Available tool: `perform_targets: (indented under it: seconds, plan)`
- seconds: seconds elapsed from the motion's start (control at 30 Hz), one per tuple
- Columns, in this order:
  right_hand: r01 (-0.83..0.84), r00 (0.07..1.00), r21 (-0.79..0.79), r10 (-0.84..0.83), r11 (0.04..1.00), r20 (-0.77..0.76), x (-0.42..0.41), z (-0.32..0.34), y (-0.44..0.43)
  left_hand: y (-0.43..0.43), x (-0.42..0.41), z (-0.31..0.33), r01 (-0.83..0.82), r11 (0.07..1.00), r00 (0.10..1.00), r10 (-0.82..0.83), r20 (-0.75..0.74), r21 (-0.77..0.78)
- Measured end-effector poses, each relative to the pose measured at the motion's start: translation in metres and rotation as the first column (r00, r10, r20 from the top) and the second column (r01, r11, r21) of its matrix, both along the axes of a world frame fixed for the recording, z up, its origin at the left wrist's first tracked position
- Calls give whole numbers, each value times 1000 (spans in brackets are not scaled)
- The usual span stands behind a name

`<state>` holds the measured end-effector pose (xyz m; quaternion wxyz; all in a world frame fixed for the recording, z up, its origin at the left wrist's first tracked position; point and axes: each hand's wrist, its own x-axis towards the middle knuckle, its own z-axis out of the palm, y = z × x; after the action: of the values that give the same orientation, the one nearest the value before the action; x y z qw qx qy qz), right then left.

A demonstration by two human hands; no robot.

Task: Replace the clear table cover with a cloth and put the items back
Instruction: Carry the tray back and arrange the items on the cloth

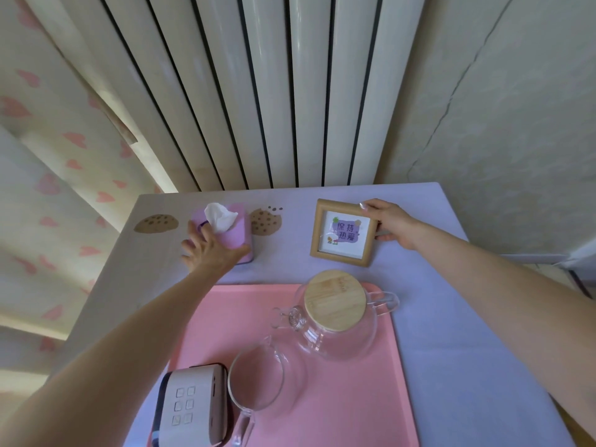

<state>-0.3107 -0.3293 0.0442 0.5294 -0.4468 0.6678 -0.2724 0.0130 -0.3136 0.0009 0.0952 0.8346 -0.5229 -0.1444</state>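
Note:
A lilac cloth with cookie prints covers the table. My left hand grips the near side of a purple tissue box, a white tissue sticking out of its top, at the far left. My right hand holds the right edge of a wooden picture frame standing at the far right. A pink tray lies in front, carrying a glass teapot with a bamboo lid, a glass mug and a beige device with square buttons.
A white radiator runs along the wall behind the table. A curtain with pink hearts hangs at the left. The table's right edge drops off near a pale wall.

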Motion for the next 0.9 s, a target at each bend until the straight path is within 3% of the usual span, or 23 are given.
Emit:
perform_targets:
  seconds: [0.13,0.23,0.37,0.47,0.57,0.63,0.7,0.8,0.9]
  plan:
    - [37,996,-40,-40,999,-79,5,-2,2,4,18,1,-22,1000,1000,22,-5,22]
    - [71,970,-114,-95,991,-222,8,-6,3,8,22,5,25,998,999,-23,-31,58]
    - [146,925,-285,-233,947,-300,18,7,16,31,22,14,45,997,982,-57,-181,-67]
    - [77,934,-363,-194,929,-300,36,29,39,61,28,20,103,987,966,-128,-225,-123]
    - [-68,937,-413,-85,908,-339,63,48,65,100,41,37,267,955,925,-291,-244,-126]
    - [-170,931,-467,-14,868,-364,85,61,86,129,52,57,431,902,854,-407,-326,3]
    - [-303,903,-519,66,799,-426,109,72,106,154,61,71,603,774,773,-506,-382,195]
    - [-494,837,-546,199,677,-510,146,83,136,184,69,68,687,538,696,-680,-230,488]
    - [-604,777,-514,307,610,-549,174,82,161,210,68,51,714,478,522,-851,66,511]
